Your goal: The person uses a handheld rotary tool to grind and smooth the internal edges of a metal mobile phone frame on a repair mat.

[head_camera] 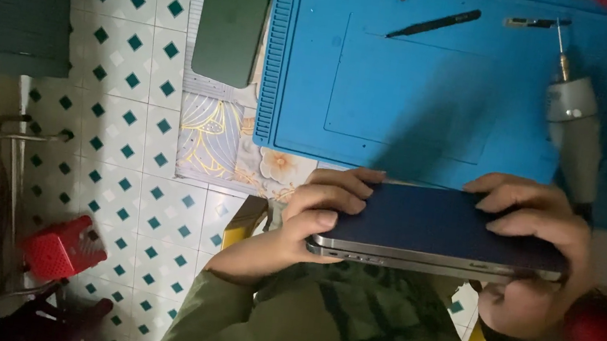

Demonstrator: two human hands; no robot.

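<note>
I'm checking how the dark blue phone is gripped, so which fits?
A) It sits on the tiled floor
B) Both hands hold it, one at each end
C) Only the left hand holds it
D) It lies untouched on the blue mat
B: the left hand wraps one end of the dark blue phone and the right hand wraps the other, holding it in front of the blue mat, not on it.

Both hands, left hand (318, 207) and right hand (533, 245), grip a dark blue phone (438, 233) by its ends, near edge of the blue repair mat (405, 98); electric screwdriver (574, 130) far right.
</note>
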